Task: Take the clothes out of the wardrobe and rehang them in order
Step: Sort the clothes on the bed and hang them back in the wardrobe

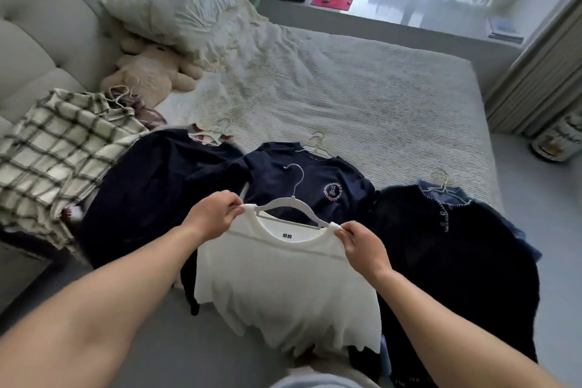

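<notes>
A white t-shirt (283, 287) hangs on a white hanger (291, 203) in front of me, over the near edge of the bed. My left hand (214, 214) pinches its left shoulder at the hanger's end. My right hand (362, 246) pinches the right shoulder. Behind it on the bed lie a navy top (157, 186), a navy t-shirt with a round pink logo (318, 186) and a dark buttoned garment (450, 249), each on a hanger. A plaid shirt (59, 148) lies at the left.
The bed (362, 98) stretches ahead, with a pillow (176, 3) and a plush toy (151, 72) near the headboard. A window sill (393, 9) with a black box, a fan and small items runs along the far side. Curtains (535, 72) hang at the right.
</notes>
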